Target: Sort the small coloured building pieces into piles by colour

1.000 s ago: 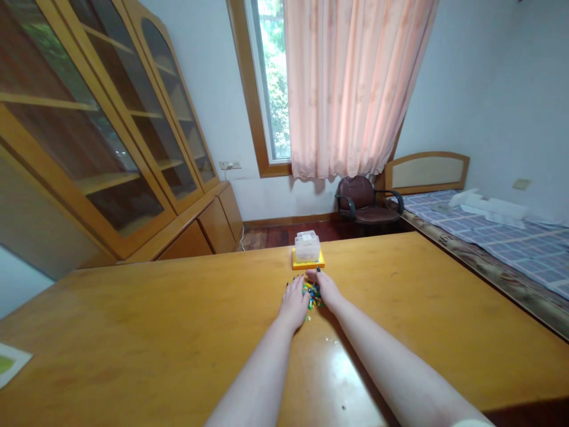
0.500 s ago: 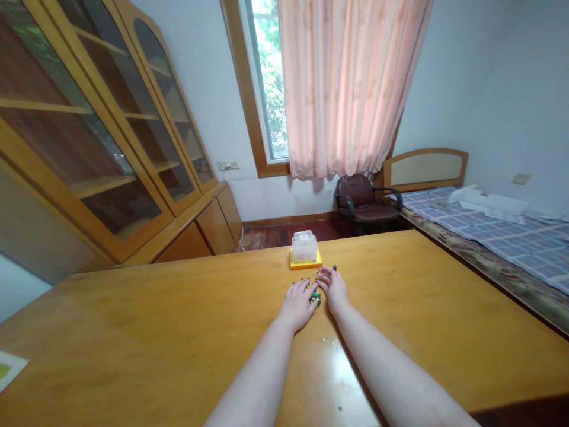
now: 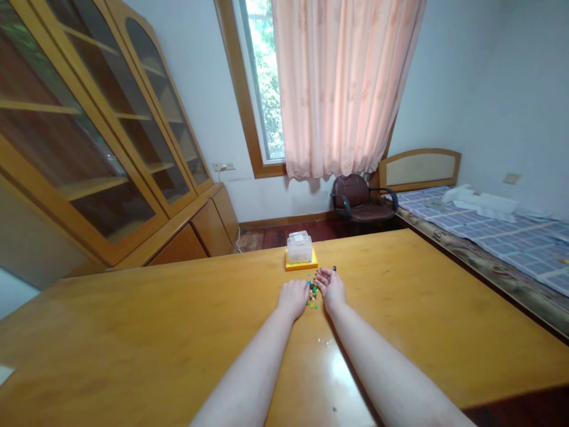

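Far left, a tall yellow-brown wooden cabinet with glass doors (image 3: 151, 118) leans into view. Along to the long, varnished yellow-brown wooden bench (image 3: 155, 332): here's the left hand (image 3: 292, 298), palm down, fingers bent under; whether they grip anything, can't tell. Beyond it, a clear plastic box (image 3: 300, 249) sits on a flat yellow base (image 3: 301, 268). Then the loose pile of tiny green, yellow, blue and white pieces (image 3: 313, 291), on the bench between both hands! And the right hand (image 3: 334, 289), loosely cupped, unclasped, palm facing that pile.
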`<state>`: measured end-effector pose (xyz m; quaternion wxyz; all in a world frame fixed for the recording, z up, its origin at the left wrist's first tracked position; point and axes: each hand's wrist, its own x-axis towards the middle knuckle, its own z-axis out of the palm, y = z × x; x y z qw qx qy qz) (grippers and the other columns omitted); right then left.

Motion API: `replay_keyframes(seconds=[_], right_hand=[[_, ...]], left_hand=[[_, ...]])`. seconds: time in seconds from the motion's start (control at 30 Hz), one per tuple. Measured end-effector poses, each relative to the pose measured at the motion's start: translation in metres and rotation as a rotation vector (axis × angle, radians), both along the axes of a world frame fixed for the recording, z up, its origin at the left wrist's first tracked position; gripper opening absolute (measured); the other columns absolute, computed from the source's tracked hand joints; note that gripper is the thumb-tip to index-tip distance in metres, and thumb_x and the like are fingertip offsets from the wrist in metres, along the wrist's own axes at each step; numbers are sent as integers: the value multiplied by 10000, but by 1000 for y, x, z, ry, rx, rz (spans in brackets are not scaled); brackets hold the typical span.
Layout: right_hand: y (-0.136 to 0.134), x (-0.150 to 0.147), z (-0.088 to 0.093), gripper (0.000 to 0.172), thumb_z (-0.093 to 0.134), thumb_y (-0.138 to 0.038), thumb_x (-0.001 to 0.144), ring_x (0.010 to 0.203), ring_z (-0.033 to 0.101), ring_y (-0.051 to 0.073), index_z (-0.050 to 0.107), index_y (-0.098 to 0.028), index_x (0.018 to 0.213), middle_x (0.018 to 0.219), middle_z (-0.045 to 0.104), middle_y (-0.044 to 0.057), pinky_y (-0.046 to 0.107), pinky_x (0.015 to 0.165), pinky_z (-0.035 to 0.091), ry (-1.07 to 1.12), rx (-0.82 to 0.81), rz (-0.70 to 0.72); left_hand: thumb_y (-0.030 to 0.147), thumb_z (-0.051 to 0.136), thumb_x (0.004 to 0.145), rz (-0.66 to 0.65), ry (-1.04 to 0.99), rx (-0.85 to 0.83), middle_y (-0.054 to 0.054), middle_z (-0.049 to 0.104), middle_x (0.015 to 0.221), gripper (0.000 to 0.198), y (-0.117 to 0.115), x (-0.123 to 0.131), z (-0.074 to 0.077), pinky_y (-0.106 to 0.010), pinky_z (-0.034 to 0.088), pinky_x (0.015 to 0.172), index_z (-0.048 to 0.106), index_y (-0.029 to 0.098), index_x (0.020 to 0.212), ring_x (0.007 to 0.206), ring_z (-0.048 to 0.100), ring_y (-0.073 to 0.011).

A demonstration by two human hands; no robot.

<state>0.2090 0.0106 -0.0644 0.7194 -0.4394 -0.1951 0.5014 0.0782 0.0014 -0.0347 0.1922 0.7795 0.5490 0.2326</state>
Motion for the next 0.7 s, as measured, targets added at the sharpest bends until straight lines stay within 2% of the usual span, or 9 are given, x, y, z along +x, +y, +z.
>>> replay_keyframes(seconds=[0.13, 0.27, 0.37, 0.47, 0.6, 0.7], right_hand=[[0, 1, 0, 322, 480, -528, 746, 714, 635, 180, 557, -219, 794, 795, 659, 63, 323, 652, 538, 12, -9, -3], [-2, 0, 1, 306, 491, -509, 737, 666, 620, 172, 559, -215, 789, 769, 655, 61, 309, 606, 525, -4, -16, 7], [-3, -1, 1, 317, 486, -518, 734, 613, 603, 164, 557, -215, 791, 730, 647, 53, 300, 560, 512, -76, 3, 34], [-4, -3, 4, 304, 512, -504, 724, 566, 580, 146, 557, -209, 784, 707, 639, 42, 287, 534, 499, -85, 5, 38], [-6, -6, 9, 283, 539, -475, 714, 524, 549, 122, 561, -199, 774, 693, 633, 31, 267, 514, 485, -36, -10, 21], [-8, -6, 11, 285, 541, -473, 712, 518, 545, 118, 564, -197, 779, 695, 633, 29, 266, 518, 479, -50, -8, 39]], left_hand=[[325, 458, 838, 68, -146, -7, -50, 609, 705, 256, 8, -4, -4, -305, 395, 755, 542, 192, 636, 746, 564, -196], [380, 345, 869, 158, -367, -9, 4, 530, 626, 313, 13, -15, -6, -243, 375, 622, 476, 200, 649, 633, 502, -147], [438, 266, 872, 235, -536, -12, 18, 486, 606, 359, 12, -27, -6, -227, 375, 585, 423, 210, 643, 607, 478, -135], [462, 263, 858, 310, -649, -18, 24, 445, 570, 368, 8, -38, -5, -228, 381, 562, 377, 218, 608, 571, 459, -131], [460, 303, 841, 371, -733, -33, 22, 456, 559, 358, 1, -53, -4, -226, 391, 537, 386, 217, 592, 550, 463, -128], [431, 356, 816, 381, -746, -60, 3, 539, 611, 325, -4, -65, -4, -239, 427, 552, 471, 205, 612, 588, 516, -141]])
